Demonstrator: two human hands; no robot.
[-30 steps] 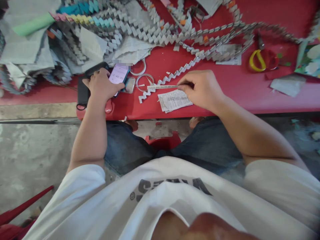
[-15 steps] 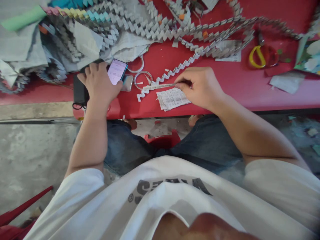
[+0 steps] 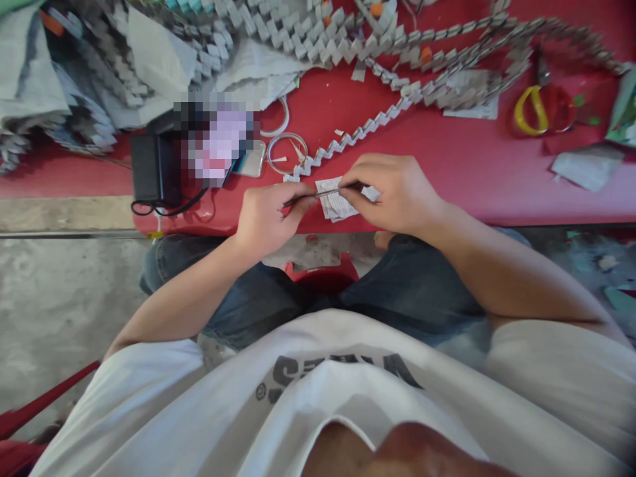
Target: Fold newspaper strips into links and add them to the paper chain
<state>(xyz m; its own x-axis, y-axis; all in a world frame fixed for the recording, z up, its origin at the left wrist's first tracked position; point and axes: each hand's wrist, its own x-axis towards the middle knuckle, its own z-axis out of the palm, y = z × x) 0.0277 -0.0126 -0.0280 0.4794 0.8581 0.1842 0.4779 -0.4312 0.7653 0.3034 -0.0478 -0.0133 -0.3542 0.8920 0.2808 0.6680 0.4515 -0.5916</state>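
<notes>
L hand (image 3: 271, 215) & R hand (image 3: 395, 192) are both pinching a narrow paper strip (image 3: 328, 192) betw. thumb & fingers, one at each end. For a neat result, both pinches should be pressing evenly, holding it straight w/o twisting. Hands are facing each other, knuckles up, forearms slanting in from either side. Strip is sitting over a small paper stack (image 3: 340, 207), can't tell if touching; a zigzag paper chain (image 3: 358, 136) is lying just beyond, on the red table (image 3: 462, 159)
</notes>
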